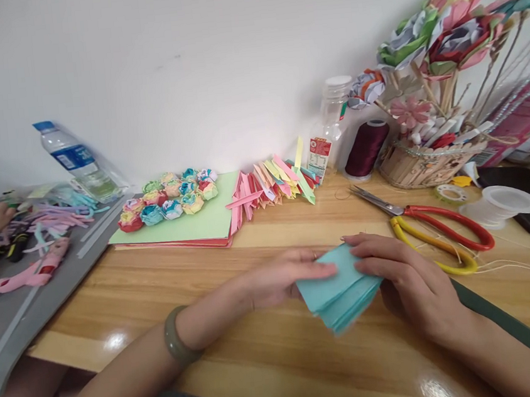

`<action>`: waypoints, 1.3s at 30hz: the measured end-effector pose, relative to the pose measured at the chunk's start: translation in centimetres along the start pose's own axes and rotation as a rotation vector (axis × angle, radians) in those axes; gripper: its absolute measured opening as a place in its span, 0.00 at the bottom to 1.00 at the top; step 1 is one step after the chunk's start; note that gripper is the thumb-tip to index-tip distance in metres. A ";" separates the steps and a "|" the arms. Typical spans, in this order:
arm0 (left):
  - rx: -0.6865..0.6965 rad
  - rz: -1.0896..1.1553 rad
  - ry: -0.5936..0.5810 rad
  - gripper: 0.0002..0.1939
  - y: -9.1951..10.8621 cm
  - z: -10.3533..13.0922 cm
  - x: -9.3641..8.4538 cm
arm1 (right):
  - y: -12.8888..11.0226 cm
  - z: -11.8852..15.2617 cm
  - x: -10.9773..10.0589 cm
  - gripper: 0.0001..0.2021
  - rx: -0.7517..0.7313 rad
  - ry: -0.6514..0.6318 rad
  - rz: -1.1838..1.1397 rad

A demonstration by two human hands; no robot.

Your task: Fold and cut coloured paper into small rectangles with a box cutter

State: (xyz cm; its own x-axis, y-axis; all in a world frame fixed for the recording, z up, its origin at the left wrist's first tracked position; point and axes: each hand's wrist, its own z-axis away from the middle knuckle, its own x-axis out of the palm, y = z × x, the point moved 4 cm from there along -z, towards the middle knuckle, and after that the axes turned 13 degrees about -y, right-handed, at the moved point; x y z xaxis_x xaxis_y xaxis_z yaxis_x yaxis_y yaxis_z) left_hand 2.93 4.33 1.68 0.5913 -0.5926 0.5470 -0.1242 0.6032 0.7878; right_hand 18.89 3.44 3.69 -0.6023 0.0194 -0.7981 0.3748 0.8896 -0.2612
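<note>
The left hand (283,279) (thumb on top) and right hand (411,281) pinch a turquoise paper stack (343,285) at five o'clock in view, probably steadying its fanned edges; scissors (399,211) lie at its two o'clock, handles conveniently nearer the right hand.

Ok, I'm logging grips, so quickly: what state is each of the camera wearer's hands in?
Left hand: closed, holding the teal paper stack, thumb on top.
Right hand: closed on the same stack, fingers over its top.

The left grip (280,280) pinches, thumb (320,271) uppermost; the right grip (413,281) (thumb hidden) curls fingers (380,251) inward.
</note>
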 end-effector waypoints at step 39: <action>0.248 0.174 0.280 0.19 -1.3 -0.4 -0.5 | 0.4 -1.9 2.1 0.14 0.753 -0.084 -0.816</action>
State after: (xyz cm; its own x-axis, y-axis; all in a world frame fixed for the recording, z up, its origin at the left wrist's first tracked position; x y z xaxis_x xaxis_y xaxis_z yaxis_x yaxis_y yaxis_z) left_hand 3.06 4.09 0.30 0.7344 -0.3041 0.6068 -0.4096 0.5143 0.7535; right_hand 16.46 4.69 2.94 -0.8245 -0.5007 -0.2636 0.2375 0.1166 -0.9644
